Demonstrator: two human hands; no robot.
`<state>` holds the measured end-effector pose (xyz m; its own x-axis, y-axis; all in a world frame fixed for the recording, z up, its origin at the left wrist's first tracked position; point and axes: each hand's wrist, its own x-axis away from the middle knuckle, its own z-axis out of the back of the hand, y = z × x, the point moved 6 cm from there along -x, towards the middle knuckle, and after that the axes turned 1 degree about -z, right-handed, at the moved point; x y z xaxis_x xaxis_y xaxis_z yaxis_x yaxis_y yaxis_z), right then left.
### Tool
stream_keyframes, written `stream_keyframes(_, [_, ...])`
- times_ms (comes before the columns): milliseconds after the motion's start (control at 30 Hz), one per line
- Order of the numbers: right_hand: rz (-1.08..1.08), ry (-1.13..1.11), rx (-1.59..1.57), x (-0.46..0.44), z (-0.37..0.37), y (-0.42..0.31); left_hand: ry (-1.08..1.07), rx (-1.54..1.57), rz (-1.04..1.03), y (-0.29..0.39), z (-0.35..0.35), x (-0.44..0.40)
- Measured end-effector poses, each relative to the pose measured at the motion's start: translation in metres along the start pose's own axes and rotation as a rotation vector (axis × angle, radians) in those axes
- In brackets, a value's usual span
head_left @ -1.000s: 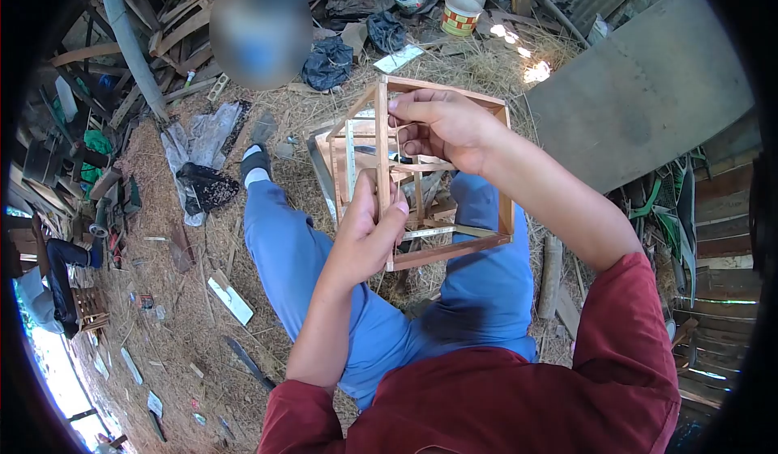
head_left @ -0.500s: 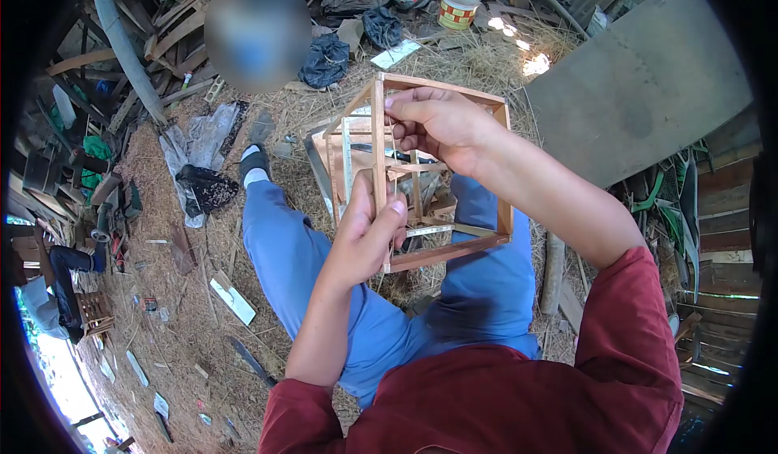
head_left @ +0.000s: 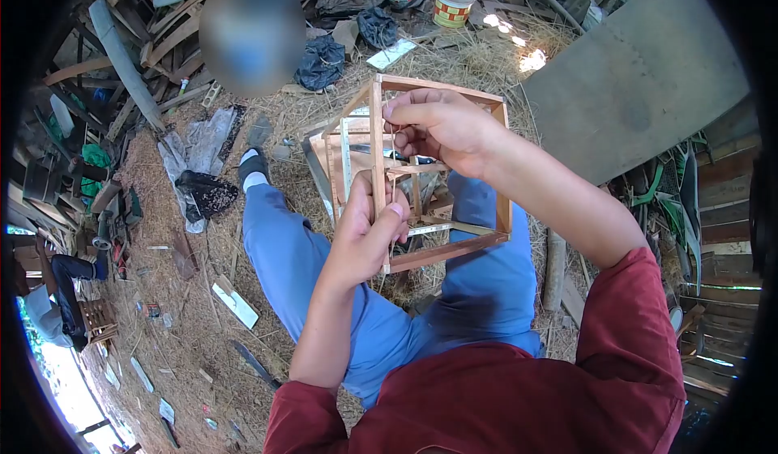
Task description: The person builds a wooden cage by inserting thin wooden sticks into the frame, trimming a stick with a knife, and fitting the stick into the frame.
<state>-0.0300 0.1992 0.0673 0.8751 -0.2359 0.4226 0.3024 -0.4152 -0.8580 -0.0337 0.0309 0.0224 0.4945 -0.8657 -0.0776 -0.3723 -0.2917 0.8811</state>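
A small open wooden frame [head_left: 448, 253] is held up over my lap, its near post upright between my hands. My left hand [head_left: 369, 231] is wrapped round the lower part of that post, thumb toward me. My right hand [head_left: 438, 128] reaches across from the right, its thumb and forefinger pinched at the upper part of the post, the other fingers curled. A thin strand seems to run down between the two hands; what the right fingertips grip is too small to make out. Behind the wooden frame, a knife [head_left: 374, 152] lies on a board below.
A large flat panel [head_left: 636, 89] leans at the right. A patterned bucket [head_left: 452, 7] and black plastic bags [head_left: 321, 62] stand beyond. A blade [head_left: 254, 364] lies on the straw-covered ground. A blurred person [head_left: 252, 33] is ahead; another person [head_left: 61, 280] sits far left.
The view has shifted slightly. Both hands stay on the wooden frame in nearly the same places, with only small movements of the right fingers.
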Motion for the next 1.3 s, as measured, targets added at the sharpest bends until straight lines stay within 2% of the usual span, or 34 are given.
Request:
stream_keyframes(400, [0.003, 0.089, 0.018, -0.003, -0.002, 0.005, -0.063, -0.115, 0.144, 0.0, -0.001, 0.006])
stream_keyframes(700, [0.065, 0.161, -0.014, -0.001, -0.002, 0.004, -0.054, -0.107, 0.106, 0.002, 0.0, 0.004])
stream_keyframes(833, [0.055, 0.091, -0.03, -0.003, 0.002, 0.007, -0.022, -0.112, 0.104, 0.001, 0.0, 0.004])
stream_keyframes(900, [0.045, 0.076, 0.016, 0.001, 0.001, 0.004, -0.007, -0.081, 0.063, 0.0, 0.004, 0.003])
stream_keyframes(1000, [0.05, 0.022, 0.109, 0.004, 0.002, 0.003, -0.008, -0.013, 0.109, -0.005, 0.006, 0.001])
stream_keyframes(1300, [0.107, 0.022, 0.335, 0.016, 0.002, 0.006, 0.034, -0.042, 0.153, -0.002, 0.002, 0.002])
